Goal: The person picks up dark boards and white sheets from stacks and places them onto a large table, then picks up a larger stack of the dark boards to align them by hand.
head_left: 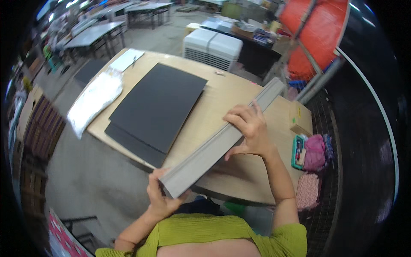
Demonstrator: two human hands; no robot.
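You are in a big workshop, with grey tables ranged across the upper left of the frame and a white slatted box (212, 48) just beyond your wooden worktop (214, 107). A stack of black sheets (156, 109) lies at the centre left of the worktop, with a white plastic bag (94, 100) beside it towards the left edge. A long grey folded board strip (222, 139) runs diagonally from the lower centre to the upper right. Your left hand (160, 197) wraps its near end off the worktop's edge, fingers closed round it. Your right hand (248, 130) presses on its middle, fingers curled over the top edge, a half-closed grip rather than a full clasp. The near end overhangs, so if your left hand slackens, the strip could tip or slide off. Pressing hard at the middle might crease it.
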